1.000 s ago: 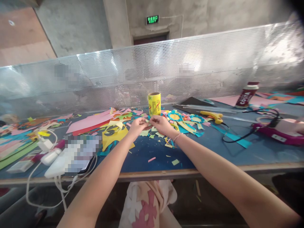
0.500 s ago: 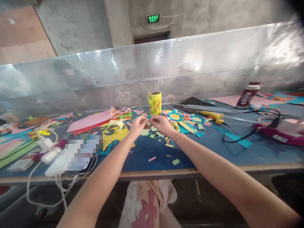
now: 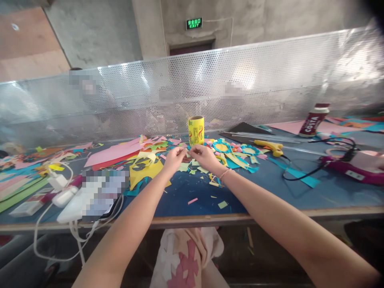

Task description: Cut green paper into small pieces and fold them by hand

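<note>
Over the blue table (image 3: 186,200), my left hand (image 3: 175,157) and my right hand (image 3: 204,157) meet almost fingertip to fingertip. Both are closed in a pinch; whatever lies between the fingers is too small to make out. Just behind them stands an upright yellow printed roll (image 3: 196,131). Small pale green paper scraps (image 3: 183,167) lie under and around my fingers. To the right of my right hand are blue and yellow paper flowers (image 3: 222,147). A cut yellow paper sheet (image 3: 143,173) lies left of my left wrist.
A yellow glue gun (image 3: 269,146) with a black cord lies right, near a magenta power strip (image 3: 349,170) and a dark red bottle (image 3: 314,120). Left are pink paper (image 3: 115,152), a phone (image 3: 106,194) and white cables. A perforated metal screen (image 3: 129,104) backs the table.
My hands keep nearly the same pinched pose above the scraps. Behind the screen, a blurred person at the left has shifted slightly.
</note>
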Motion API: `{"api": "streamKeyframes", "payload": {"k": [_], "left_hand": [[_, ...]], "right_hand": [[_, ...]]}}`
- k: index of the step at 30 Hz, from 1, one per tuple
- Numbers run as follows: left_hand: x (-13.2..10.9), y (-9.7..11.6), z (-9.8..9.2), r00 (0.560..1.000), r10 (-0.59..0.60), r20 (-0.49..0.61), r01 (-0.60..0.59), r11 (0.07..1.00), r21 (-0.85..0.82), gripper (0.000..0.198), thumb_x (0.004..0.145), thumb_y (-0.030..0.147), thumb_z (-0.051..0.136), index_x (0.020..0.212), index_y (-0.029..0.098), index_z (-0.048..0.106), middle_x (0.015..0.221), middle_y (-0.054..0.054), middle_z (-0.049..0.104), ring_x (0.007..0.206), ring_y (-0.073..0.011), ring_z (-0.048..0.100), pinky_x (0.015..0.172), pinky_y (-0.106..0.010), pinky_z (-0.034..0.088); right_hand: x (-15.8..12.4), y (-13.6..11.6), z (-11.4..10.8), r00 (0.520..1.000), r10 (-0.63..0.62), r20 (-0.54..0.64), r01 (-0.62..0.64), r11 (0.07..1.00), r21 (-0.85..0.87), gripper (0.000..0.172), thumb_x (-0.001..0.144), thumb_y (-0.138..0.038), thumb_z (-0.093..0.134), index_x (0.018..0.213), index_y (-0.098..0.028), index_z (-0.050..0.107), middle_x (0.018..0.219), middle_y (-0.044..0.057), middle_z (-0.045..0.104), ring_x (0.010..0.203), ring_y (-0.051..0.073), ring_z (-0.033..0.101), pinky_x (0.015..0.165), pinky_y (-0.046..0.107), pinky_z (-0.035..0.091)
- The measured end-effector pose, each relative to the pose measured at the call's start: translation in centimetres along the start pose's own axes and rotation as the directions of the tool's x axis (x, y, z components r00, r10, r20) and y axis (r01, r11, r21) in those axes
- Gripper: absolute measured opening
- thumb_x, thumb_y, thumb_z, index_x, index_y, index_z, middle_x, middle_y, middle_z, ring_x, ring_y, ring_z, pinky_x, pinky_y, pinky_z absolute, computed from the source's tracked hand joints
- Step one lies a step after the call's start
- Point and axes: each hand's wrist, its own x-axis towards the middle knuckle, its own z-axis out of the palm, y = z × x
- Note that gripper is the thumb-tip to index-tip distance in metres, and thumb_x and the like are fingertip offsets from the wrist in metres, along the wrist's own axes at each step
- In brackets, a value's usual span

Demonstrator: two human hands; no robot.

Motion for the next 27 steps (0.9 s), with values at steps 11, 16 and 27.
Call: {"api": "streamKeyframes", "payload": {"k": [11,16,27], "left_hand": [[-0.23,0.55,0.0,0.993,-0.106,-0.046,0.094,0.973,-0.212,0.024,0.063,0.011,0.064,0.086,0.015,0.059,0.063,-0.002,0.064,0.063,-0.0162,0.065,0.068,-0.03,0.051],[-0.44,0.84,0.09,0.993,-0.118,0.002,0.114,0.957,-0.266,0.025,0.062,0.011,0.062,0.086,0.016,0.059,0.061,-0.001,0.064,0.065,-0.0163,0.065,0.07,-0.031,0.052],[-0.4,0.62,-0.07,1.0,-0.027,-0.003,0.026,0.978,-0.206,0.022,0.057,0.016,0.068,0.078,0.014,0.062,0.066,-0.002,0.066,0.066,-0.0152,0.064,0.073,-0.031,0.05]], "right_hand": [[-0.03,0.05,-0.13,1.0,-0.018,0.021,0.015,0.991,0.133,0.021,0.073,-0.021,0.053,0.091,-0.016,0.062,0.083,0.005,0.065,0.075,0.015,0.06,0.066,0.027,0.049],[0.08,0.14,-0.28,0.998,0.06,-0.005,-0.058,0.978,0.199,0.02,0.073,-0.019,0.05,0.088,-0.016,0.062,0.07,0.002,0.061,0.063,0.012,0.058,0.06,0.026,0.049],[0.3,-0.53,-0.58,0.983,0.18,-0.019,-0.162,0.924,0.345,0.014,0.069,-0.023,0.054,0.081,-0.017,0.06,0.062,-0.002,0.057,0.055,0.009,0.053,0.055,0.023,0.047]]}}
